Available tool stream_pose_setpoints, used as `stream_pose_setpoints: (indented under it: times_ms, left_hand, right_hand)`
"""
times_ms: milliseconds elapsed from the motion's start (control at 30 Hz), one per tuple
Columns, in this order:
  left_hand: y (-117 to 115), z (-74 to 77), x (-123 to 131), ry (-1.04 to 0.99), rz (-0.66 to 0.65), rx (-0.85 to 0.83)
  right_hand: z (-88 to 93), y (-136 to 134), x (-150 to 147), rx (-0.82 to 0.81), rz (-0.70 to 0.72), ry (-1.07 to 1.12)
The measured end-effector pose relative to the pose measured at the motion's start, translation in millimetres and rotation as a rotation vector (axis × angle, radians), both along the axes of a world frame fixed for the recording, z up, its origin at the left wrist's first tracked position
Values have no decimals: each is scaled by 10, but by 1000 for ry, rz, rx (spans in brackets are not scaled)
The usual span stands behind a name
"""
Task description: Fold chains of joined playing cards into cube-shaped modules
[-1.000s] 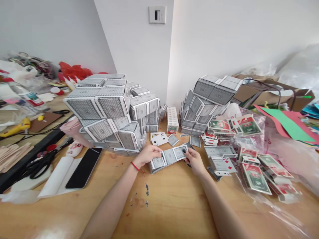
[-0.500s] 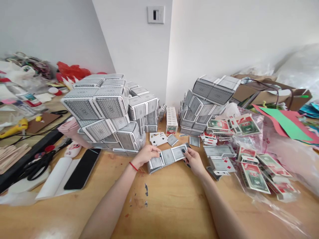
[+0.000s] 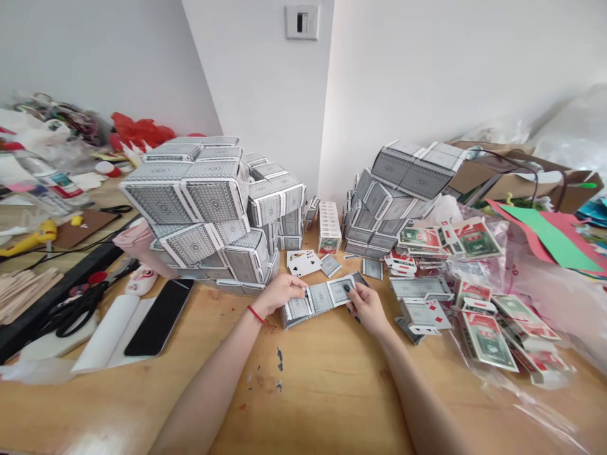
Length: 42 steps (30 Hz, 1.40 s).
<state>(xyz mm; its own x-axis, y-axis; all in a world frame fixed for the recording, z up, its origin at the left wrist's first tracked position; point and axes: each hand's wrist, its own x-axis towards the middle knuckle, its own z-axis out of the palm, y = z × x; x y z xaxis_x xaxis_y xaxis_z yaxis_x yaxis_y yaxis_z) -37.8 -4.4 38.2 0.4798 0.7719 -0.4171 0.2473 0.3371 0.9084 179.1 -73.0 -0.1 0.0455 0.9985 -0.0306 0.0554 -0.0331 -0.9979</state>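
Light brown wood makes the table (image 3: 327, 404), with small dark and red marks on its near part. I look on from far off through the head camera, and I see two bare arms come in from the near side. My left hand (image 3: 283, 294), with a red band (image 3: 255, 313) on the wrist, pinches the left end of a gray card piece (image 3: 321, 297). My right hand (image 3: 367, 308), with dark nails, grips the right end. So the card piece is between the two hands, in the middle, and it slants, with its right end farther off. I can't tell if it touches the wood.

On the left I see a black phone (image 3: 160, 318), a white paper roll (image 3: 102, 335) and black scissors (image 3: 80, 309). On the right, red and green card boxes (image 3: 488, 338) lie near some gray folded cards (image 3: 421, 309). Just past the hands are some face-up cards (image 3: 304, 263). Farther off, a big left stack (image 3: 208, 199) and a right stack (image 3: 389, 208) are made of card blocks. Between them is a row of small boxes (image 3: 329, 224). Farthest is a white wall (image 3: 427, 63) with a switch (image 3: 302, 23).
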Motion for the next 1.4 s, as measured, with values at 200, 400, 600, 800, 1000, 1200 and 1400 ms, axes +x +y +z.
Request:
stream_pose_setpoints:
  times_ms: [200, 400, 600, 800, 1000, 1200, 1400]
  left_hand:
    - [0, 9, 11, 1, -25, 21]
    - [0, 15, 1, 9, -23, 24]
    - [1, 2, 7, 9, -32, 30]
    - [-6, 4, 22, 10, -30, 36]
    - [-21, -2, 27, 25, -50, 93]
    - [-63, 228, 20, 157, -204, 512]
    - [-367, 549, 120, 500, -347, 1055]
  right_hand:
    - [33, -15, -57, -23, 56, -2]
    - [39, -9, -51, -63, 95, 14]
    - [37, -3, -64, -86, 120, 17]
    - [41, -1, -75, -106, 123, 34]
    - [44, 1, -83, -124, 120, 83]
    - [61, 25, -80, -127, 110, 202]
    - [149, 1, -92, -128, 32, 423]
